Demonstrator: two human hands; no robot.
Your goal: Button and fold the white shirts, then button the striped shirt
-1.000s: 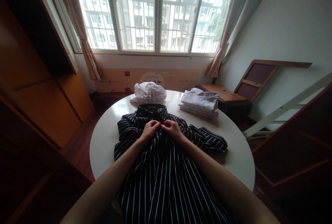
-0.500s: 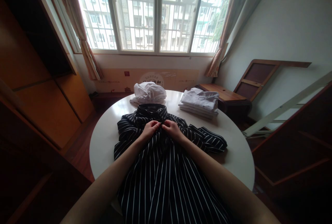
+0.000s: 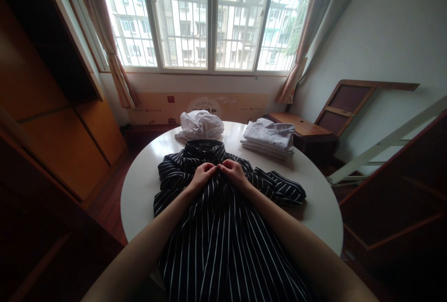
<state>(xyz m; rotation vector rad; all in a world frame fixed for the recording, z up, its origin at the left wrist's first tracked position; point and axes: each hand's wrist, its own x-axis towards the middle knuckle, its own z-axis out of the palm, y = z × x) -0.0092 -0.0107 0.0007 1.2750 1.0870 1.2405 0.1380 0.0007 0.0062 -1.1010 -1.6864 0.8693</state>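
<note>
A black shirt with white stripes (image 3: 223,241) lies front side up, its collar at the far end and its lower part hanging toward me over the near table edge. My left hand (image 3: 201,174) pinches the front opening just below the collar. Close beside it, my right hand (image 3: 233,172) pinches the same opening from the other side. The fingertips of both hands nearly meet, and whatever small part lies between them is hidden. One sleeve (image 3: 284,188) stretches out to the right, while the other side is bunched at the left.
The shirt rests on a round white table (image 3: 139,199). Behind the collar sits a crumpled white cloth (image 3: 201,125). A stack of folded white garments (image 3: 268,138) stands at the back right. Beyond are a wooden cabinet (image 3: 300,124) and a barred window (image 3: 209,22).
Both hands stay at the shirt front, with only a slight shift of the right fingers. The shirt and the white garments lie as before.
</note>
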